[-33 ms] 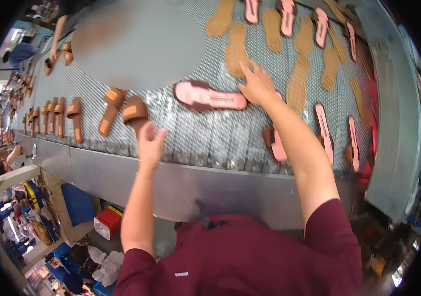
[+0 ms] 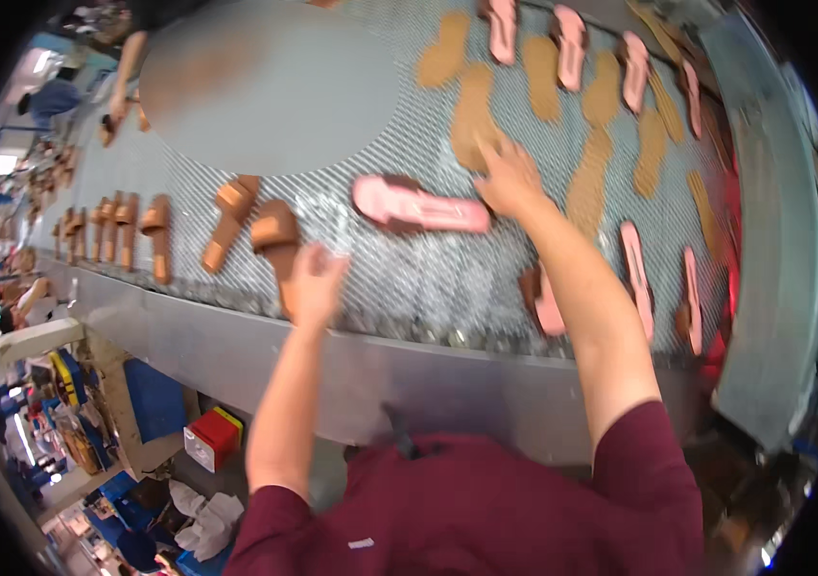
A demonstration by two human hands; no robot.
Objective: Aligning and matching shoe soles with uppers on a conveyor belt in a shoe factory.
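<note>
On the ridged grey conveyor, a brown slide sandal [image 2: 276, 240] lies just left of my left hand [image 2: 320, 280]. This hand is blurred, its fingers look apart, and I see nothing in it. My right hand [image 2: 512, 178] reaches further across, fingers stretched out, with the fingertips at the near end of a tan sole [image 2: 475, 108]. To its left, a pink-lined sandal with dark brown sides [image 2: 418, 205] lies sideways on the belt, between my two hands.
Several brown sandals [image 2: 154, 238] line the belt's left side. More tan soles [image 2: 589, 182] and pink-lined sandals [image 2: 635, 72] lie to the right, near a metal housing [image 2: 764, 240]. A metal rail [image 2: 428, 374] edges the belt before me. Another person's arm [image 2: 129, 77] reaches in at far left.
The whole view has shifted, so the belt and its sandals sit slightly lower and further right. My left hand has moved a little right, off the brown sandal's side. My right hand stays at the tan sole.
</note>
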